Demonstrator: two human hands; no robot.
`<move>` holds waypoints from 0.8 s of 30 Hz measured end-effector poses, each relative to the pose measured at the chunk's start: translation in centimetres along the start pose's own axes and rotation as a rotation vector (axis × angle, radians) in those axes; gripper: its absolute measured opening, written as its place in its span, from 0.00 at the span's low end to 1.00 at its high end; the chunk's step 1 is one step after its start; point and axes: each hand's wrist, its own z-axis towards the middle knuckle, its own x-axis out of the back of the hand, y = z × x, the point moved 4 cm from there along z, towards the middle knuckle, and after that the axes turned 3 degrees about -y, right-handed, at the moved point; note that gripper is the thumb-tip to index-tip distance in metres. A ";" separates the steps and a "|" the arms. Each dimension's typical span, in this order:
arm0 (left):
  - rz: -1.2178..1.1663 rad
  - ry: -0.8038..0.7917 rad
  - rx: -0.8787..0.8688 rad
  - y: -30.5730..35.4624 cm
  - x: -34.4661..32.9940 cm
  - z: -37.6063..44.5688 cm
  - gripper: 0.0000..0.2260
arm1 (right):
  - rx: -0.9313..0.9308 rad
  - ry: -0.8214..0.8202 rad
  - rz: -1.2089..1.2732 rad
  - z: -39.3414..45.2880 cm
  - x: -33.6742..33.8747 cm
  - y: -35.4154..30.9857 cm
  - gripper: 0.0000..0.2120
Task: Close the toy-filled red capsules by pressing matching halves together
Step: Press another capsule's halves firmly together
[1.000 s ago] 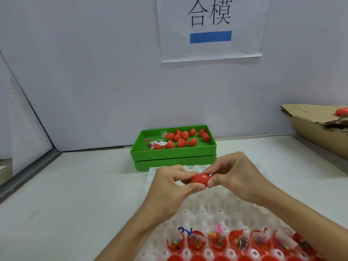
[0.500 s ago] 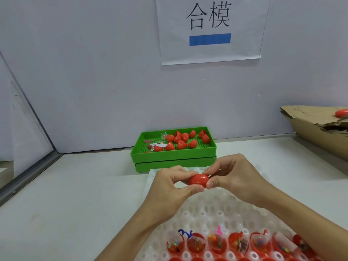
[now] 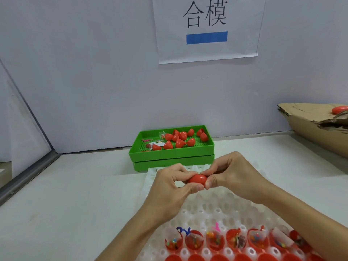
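Note:
A red capsule (image 3: 197, 179) is held above the white cell tray (image 3: 207, 206), pinched from both sides. My left hand (image 3: 169, 187) grips its left end with thumb below and fingers over the top. My right hand (image 3: 231, 172) pinches its right end the same way. The two halves look pressed together. At the near edge of the tray a row of open red capsule halves (image 3: 214, 240) stands filled with small toys. A green tray (image 3: 171, 147) behind holds several loose red capsule halves (image 3: 180, 140).
A torn cardboard box (image 3: 318, 125) with a red capsule (image 3: 339, 109) on it sits at the far right. A paper sign (image 3: 206, 27) hangs on the back wall. A metal rail (image 3: 28, 174) runs along the left table edge.
Both hands have kept hold of the red capsule in the same spot; the fingers have closed a little tighter round it.

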 end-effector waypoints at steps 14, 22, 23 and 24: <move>-0.195 -0.015 0.031 0.6 0.9 0.3 0.19 | -0.158 -0.084 0.156 0.1 0.5 -1.8 0.10; -0.139 0.053 -0.087 3.3 2.2 0.6 0.16 | -0.116 -0.044 0.181 0.2 0.9 -5.2 0.10; -0.128 0.046 -0.105 3.7 2.2 0.5 0.14 | -0.109 -0.032 0.187 0.2 0.9 -5.5 0.10; -0.116 0.042 -0.123 4.1 2.3 0.5 0.13 | -0.103 -0.020 0.190 0.1 0.9 -5.7 0.10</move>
